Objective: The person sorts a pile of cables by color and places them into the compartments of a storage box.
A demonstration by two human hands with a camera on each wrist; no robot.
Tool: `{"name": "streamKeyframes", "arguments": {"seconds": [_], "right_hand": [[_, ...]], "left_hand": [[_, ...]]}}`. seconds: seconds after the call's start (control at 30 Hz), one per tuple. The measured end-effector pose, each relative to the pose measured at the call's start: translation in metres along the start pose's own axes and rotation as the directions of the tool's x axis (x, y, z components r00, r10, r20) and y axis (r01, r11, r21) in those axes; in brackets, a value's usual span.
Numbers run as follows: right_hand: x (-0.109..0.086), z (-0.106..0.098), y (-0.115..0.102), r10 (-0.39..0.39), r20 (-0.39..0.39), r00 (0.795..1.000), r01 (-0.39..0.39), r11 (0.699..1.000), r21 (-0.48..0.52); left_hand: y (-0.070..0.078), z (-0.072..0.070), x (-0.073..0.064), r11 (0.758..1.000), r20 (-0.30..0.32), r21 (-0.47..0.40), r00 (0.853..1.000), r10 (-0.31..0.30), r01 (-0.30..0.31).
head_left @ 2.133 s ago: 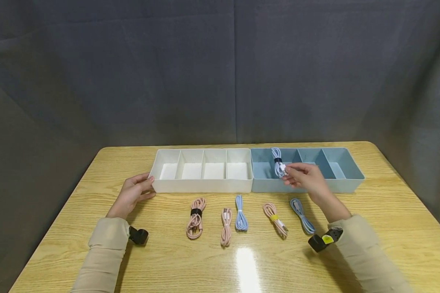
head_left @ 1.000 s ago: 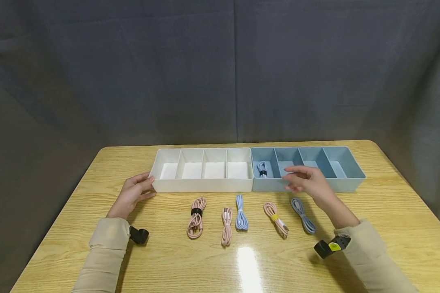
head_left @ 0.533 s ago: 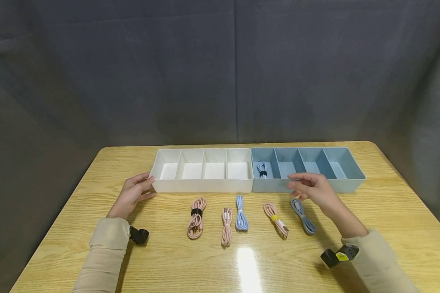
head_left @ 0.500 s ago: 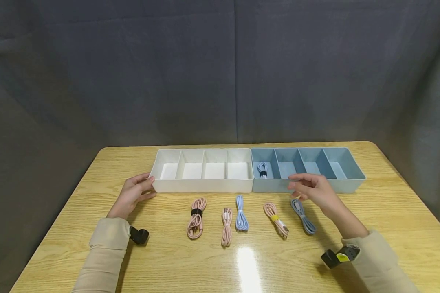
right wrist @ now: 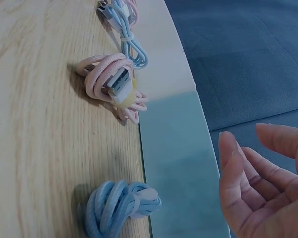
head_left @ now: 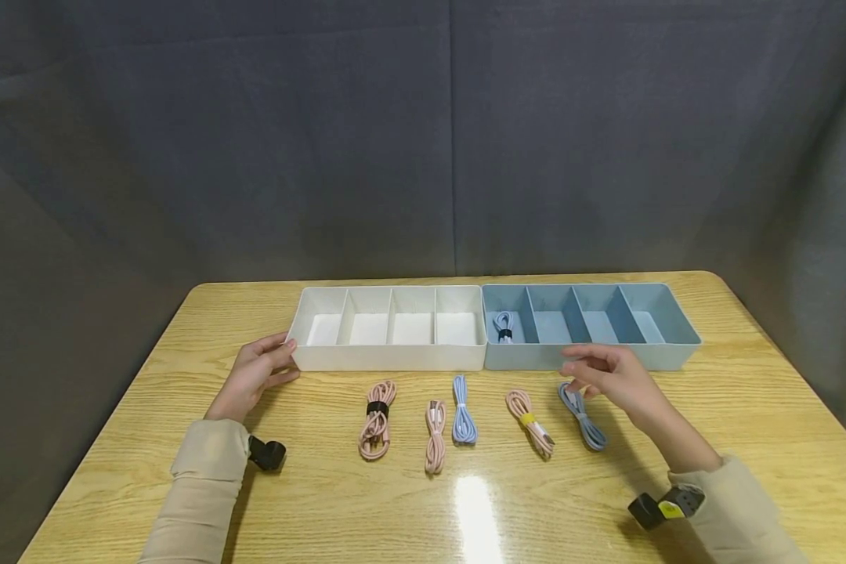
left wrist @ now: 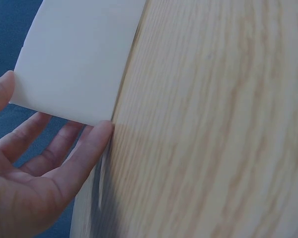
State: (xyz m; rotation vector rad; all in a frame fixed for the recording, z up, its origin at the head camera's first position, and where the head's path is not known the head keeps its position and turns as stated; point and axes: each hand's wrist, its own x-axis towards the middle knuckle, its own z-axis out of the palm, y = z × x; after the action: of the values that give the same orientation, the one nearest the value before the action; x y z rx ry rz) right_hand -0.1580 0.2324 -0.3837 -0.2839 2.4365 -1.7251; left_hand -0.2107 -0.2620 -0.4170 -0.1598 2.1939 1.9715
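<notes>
One blue cable (head_left: 504, 326) is in the blue box (head_left: 529, 358), ahead-left of your right grip (head_left: 616, 380); five cables (head_left: 435, 439) are left on the bench (head_left: 338, 509)
That grip is moderately wide, holding nothing; the grey-blue cable (head_left: 588, 427) lies just below it, long axis slanting back toward you and rightward, what looks like its plug facing the box; your left grip (head_left: 255, 373), fingers nearly straight, touches the white box (head_left: 388, 359)

I'm holding my left forearm (head_left: 199, 478) and right forearm (head_left: 736, 509) out before me, both sleeved. My left hand (head_left: 255, 371) is resting with fingers nearly straight, thumb apart. My right hand (head_left: 619, 380) is hovering, fingers bending loosely, thumb standing clear.
</notes>
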Motion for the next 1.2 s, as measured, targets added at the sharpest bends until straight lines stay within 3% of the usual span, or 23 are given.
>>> {"name": "streamKeyframes", "arguments": {"seconds": [1.2], "right_hand": [[-0.026,-0.020,0.027,0.046,-0.029,0.999,-0.049,0.992,-0.114]], "left_hand": [[0.001,0.001,-0.003,1.000,-0.008,0.004,1.000,-0.001,0.001]]}}
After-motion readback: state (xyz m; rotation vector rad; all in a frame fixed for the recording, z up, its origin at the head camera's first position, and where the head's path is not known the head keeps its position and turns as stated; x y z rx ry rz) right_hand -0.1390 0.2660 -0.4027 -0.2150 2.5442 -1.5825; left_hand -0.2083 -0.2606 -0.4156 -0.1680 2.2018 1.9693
